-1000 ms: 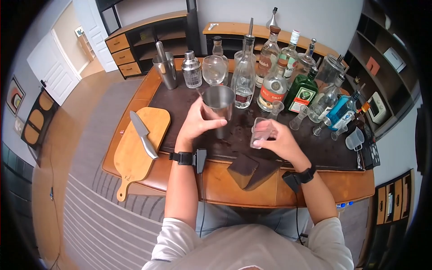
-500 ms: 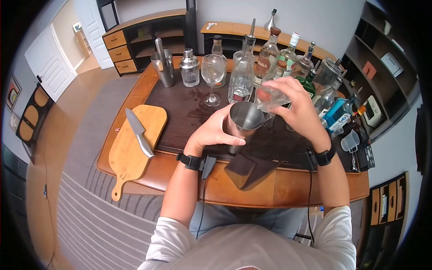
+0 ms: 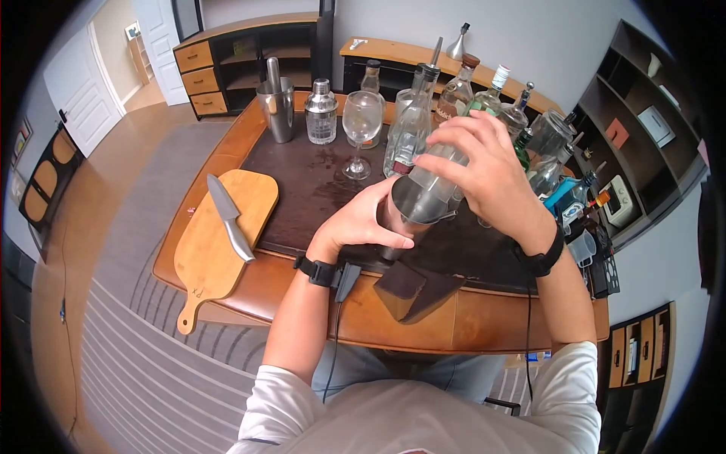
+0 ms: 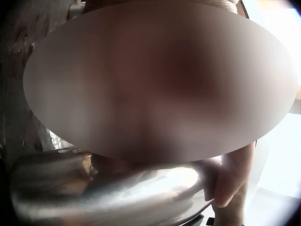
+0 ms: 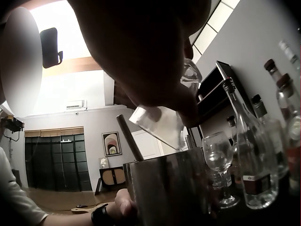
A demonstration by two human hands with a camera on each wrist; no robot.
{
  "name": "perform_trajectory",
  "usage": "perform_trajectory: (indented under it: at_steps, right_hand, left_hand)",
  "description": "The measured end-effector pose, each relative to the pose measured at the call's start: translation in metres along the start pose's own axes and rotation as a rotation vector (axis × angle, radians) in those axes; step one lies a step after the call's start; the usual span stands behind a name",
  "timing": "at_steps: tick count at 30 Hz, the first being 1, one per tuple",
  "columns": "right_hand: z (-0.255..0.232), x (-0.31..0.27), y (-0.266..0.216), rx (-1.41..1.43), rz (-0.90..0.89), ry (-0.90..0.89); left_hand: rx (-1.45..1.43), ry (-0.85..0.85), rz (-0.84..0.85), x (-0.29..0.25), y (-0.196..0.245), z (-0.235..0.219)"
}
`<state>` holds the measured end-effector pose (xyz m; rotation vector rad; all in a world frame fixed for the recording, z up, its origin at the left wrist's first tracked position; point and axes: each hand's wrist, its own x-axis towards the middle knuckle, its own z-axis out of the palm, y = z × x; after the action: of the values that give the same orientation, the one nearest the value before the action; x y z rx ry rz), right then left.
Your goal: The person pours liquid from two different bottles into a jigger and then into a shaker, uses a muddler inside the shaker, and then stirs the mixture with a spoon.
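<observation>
The left hand [image 3: 354, 225] grips a metal shaker tin [image 3: 414, 203], its mouth facing up and tilted a little. Above the rim, the right hand [image 3: 488, 172] holds a clear cup [image 3: 441, 172] by its sides, fingers curled over it. The right wrist view shows this cup [image 5: 159, 126] tipped at the mouth of the tin [image 5: 169, 190]; whether anything flows out cannot be told. A metal rod [image 5: 129, 136] slants up by the rim there. In the left wrist view the tin [image 4: 136, 195] lies under a blurred area.
A wine glass [image 3: 362, 117], glass shaker [image 3: 321, 117] and second tin [image 3: 278, 113] stand behind the hands. Several bottles [image 3: 412, 125] line the back right. On the left, a knife [image 3: 228, 216] rests on a cutting board [image 3: 198, 265]. A dark folded cloth [image 3: 412, 291] lies near the front edge.
The right hand has lifted the cup from beside the tin to over its mouth and tipped it. The left hand has shifted right with the tin, which now leans more.
</observation>
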<state>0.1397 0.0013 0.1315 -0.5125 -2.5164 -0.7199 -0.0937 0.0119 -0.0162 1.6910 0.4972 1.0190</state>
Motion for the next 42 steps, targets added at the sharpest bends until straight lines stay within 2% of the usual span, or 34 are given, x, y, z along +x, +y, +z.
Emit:
perform_trajectory:
  at_steps: [1, 4, 7, 10, 13, 16, 18, 20, 22, 23, 26, 29, 32, 38, 41, 42]
  right_hand:
    - [0.0, 0.002, 0.001, -0.006, -0.011, 0.02]
    - [0.001, 0.004, 0.003, -0.008, -0.049, -0.078]
    - [0.003, 0.008, 0.0, 0.046, -0.002, 0.021]
    - [0.006, 0.01, 0.001, 0.085, -0.013, 0.011]
    - [0.009, 0.005, 0.003, 0.117, 0.059, -0.042]
    - [0.008, -0.002, 0.007, 0.325, 0.281, 0.039]
    - [0.018, -0.013, 0.015, 0.535, 0.504, 0.18]
    - [0.038, -0.028, 0.02, 0.74, 0.705, 0.292]
    - [0.064, -0.046, 0.022, 0.939, 0.887, 0.381]
    - [0.073, -0.052, 0.018, 0.955, 0.961, 0.283]
    - [0.136, -0.074, 0.001, 1.105, 1.0, 0.215]
    - [0.176, -0.074, -0.018, 1.015, 1.01, 0.124]
    - [0.191, -0.067, -0.024, 0.936, 1.067, 0.073]
    - [0.204, -0.063, -0.02, 0.785, 1.049, -0.027]
    - [0.211, -0.067, -0.017, 0.829, 1.04, 0.028]
    - [0.212, -0.068, -0.017, 0.818, 1.051, -0.009]
  left_hand:
    - [0.0, 0.011, 0.016, 0.0, 0.0, 0.0]
    - [0.01, 0.025, 0.042, 0.0, 0.003, 0.002]
    - [0.034, 0.023, 0.046, 0.0, 0.005, 0.003]
    - [0.065, 0.017, 0.048, 0.0, 0.007, 0.0]
    - [0.038, 0.021, 0.046, 0.0, 0.004, 0.001]
    - [0.028, 0.047, 0.039, 0.0, 0.004, 0.0]
    - [0.003, 0.072, -0.01, -0.005, 0.003, -0.007]
    - [0.016, 0.168, 0.09, -0.011, 0.006, -0.017]
    - [-0.05, 0.275, -0.064, -0.025, 0.0, -0.037]
    - [-0.073, 0.314, -0.053, -0.028, 0.004, -0.042]
    - [-0.085, 0.419, 0.038, -0.032, 0.02, -0.046]
    - [-0.047, 0.464, 0.042, -0.032, 0.017, -0.049]
    - [-0.004, 0.461, 0.072, -0.029, 0.015, -0.053]
    - [-0.022, 0.432, 0.083, -0.027, 0.012, -0.049]
    - [-0.022, 0.456, 0.05, -0.03, 0.013, -0.048]
    - [-0.026, 0.463, 0.035, -0.03, 0.014, -0.047]
